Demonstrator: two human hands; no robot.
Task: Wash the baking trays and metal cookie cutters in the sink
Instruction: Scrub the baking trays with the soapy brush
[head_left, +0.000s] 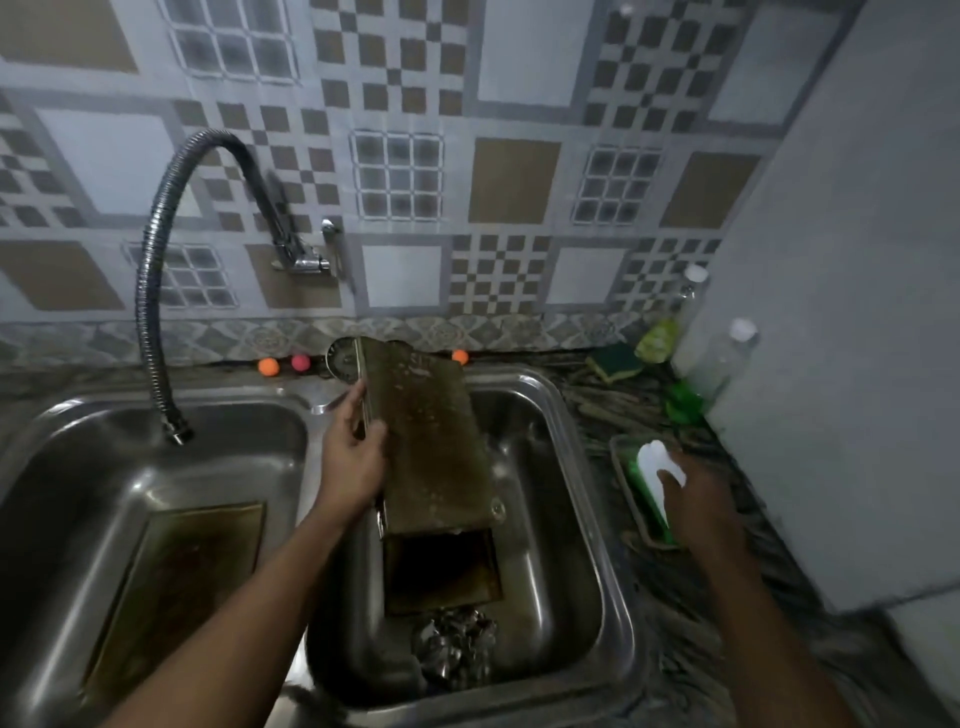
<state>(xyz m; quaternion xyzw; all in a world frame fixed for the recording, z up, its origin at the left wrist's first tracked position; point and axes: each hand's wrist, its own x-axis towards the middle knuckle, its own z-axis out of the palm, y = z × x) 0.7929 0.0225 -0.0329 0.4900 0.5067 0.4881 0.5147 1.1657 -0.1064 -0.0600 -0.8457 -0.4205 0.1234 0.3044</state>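
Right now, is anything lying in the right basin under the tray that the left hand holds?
Yes. Another dark rectangular baking tray lies directly below the held brown metal tray, with a heap of metal cookie cutters nearer.

Left hand (353, 457) grips a tilted baking tray (434, 441) over the right basin (550, 519); right hand (696, 499) touches foamy soap (657, 462).

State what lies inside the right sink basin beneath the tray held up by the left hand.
A second baking tray and a pile of metal cookie cutters lie there; the held tray hides that tray's far end.
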